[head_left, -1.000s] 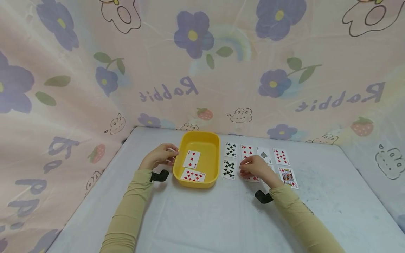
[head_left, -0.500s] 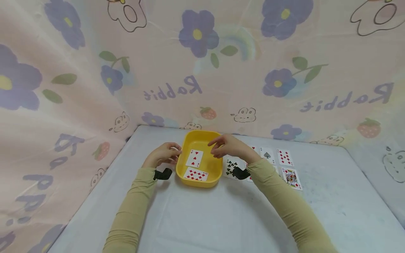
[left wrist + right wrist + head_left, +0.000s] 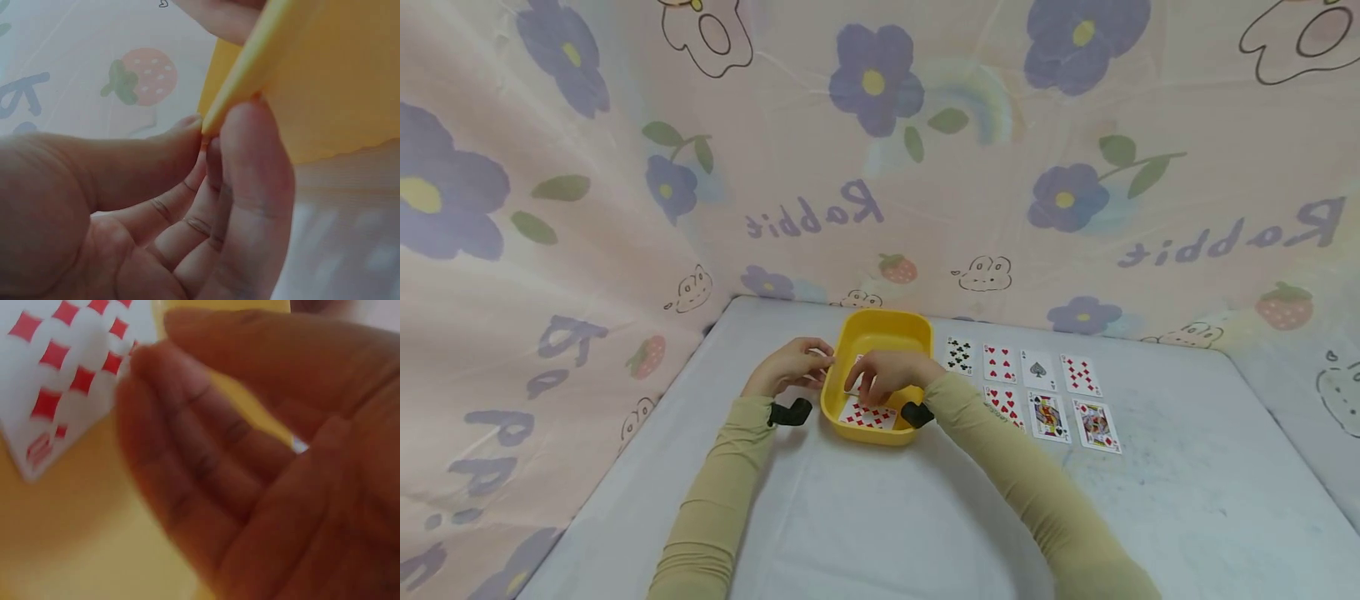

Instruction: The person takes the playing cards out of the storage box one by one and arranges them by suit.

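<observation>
My left hand (image 3: 792, 367) pinches the left rim of a yellow plastic tray (image 3: 922, 333). In the left wrist view, the thumb and fingers meet at the rim's edge (image 3: 256, 69). My right hand (image 3: 889, 375) reaches down inside the tray, fingers bent, over a three of hearts that it mostly hides. Just in front of its fingertips lies a ten of diamonds (image 3: 867, 414) on the tray floor. In the right wrist view, the thumb and fingertips stand apart beside the ten of diamonds (image 3: 69, 369), with no card seen between them.
Right of the tray, playing cards lie face up in two rows on the white-covered table (image 3: 865, 517): a clubs card (image 3: 959, 356), hearts cards, an ace of spades (image 3: 1038, 370), a diamonds card (image 3: 1081, 375) and two face cards. My right sleeve covers part of the front row.
My right hand has moved left from above the laid-out cards, across the tray's right rim, and down into the tray. My left hand stays at the left rim.
</observation>
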Demonstrator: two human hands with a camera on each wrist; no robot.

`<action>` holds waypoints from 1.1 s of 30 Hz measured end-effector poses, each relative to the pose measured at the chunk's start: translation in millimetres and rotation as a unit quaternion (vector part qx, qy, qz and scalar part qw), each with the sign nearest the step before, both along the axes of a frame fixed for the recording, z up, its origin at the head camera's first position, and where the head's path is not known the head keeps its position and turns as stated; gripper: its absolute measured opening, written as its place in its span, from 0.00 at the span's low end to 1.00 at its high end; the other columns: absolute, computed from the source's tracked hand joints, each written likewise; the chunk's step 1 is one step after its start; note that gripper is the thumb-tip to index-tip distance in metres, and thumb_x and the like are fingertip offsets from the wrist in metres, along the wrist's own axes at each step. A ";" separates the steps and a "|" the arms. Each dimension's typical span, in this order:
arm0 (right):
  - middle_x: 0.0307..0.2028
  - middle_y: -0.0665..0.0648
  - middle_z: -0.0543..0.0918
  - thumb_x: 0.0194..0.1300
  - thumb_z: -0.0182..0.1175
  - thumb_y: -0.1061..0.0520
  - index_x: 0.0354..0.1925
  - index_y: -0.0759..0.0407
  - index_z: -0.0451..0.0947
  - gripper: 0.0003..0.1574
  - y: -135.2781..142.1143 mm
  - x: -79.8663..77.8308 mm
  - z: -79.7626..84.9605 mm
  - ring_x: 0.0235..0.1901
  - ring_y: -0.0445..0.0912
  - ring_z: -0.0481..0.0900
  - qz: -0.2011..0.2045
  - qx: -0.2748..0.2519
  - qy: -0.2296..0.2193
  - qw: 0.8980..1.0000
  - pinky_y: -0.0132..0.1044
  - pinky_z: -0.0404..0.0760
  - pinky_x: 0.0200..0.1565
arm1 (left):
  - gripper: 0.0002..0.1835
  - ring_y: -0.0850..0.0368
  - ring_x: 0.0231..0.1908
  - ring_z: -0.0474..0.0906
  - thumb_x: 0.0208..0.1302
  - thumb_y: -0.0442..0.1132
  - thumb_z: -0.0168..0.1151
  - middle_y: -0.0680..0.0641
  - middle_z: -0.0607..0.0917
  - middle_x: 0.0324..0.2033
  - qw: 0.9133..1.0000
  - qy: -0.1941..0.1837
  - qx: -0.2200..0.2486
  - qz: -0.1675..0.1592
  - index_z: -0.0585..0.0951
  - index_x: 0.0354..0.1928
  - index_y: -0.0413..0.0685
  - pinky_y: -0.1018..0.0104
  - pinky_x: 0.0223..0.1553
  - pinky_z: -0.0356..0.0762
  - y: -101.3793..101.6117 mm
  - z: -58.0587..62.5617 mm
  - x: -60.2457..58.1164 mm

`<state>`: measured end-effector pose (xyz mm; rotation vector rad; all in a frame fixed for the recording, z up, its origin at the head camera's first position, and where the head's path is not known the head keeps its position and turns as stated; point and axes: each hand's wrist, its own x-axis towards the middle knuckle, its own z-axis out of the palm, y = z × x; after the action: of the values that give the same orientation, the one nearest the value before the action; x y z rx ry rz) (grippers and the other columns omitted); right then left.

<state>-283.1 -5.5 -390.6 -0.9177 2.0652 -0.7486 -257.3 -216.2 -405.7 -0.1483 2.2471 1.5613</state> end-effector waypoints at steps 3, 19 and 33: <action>0.35 0.58 0.83 0.59 0.63 0.70 0.54 0.61 0.77 0.24 -3.2 0.7 -3.8 0.31 0.47 0.80 -0.005 0.014 -0.003 1.000 0.35 0.82 0.40 | 0.11 0.55 0.29 0.78 0.69 0.36 0.57 0.43 0.79 0.32 1.000 -0.003 -0.002 0.002 0.72 0.49 0.39 0.62 0.34 0.82 0.2 -0.2 0.1; 0.32 0.60 0.82 0.57 0.63 0.72 0.56 0.62 0.74 0.27 -6.0 -5.2 -13.7 0.28 0.51 0.81 -0.042 0.035 -0.067 0.996 0.40 0.83 0.36 | 0.12 0.56 0.26 0.78 0.69 0.36 0.57 0.45 0.79 0.29 1.000 0.001 0.010 -0.003 0.73 0.50 0.38 0.63 0.33 0.82 -0.8 0.0 1.6; 0.31 0.61 0.80 0.59 0.61 0.72 0.51 0.66 0.74 0.21 -7.3 -7.3 -16.3 0.26 0.48 0.80 -0.040 0.034 -0.103 0.993 0.37 0.83 0.35 | 0.11 0.56 0.27 0.77 0.69 0.36 0.57 0.44 0.79 0.30 1.000 0.002 0.012 -0.003 0.72 0.49 0.38 0.63 0.33 0.82 0.1 0.7 1.1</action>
<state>-290.4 -12.8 -406.9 -0.6929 1.9415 -0.7773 -256.1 -216.1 -405.0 -0.1307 2.2278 1.5863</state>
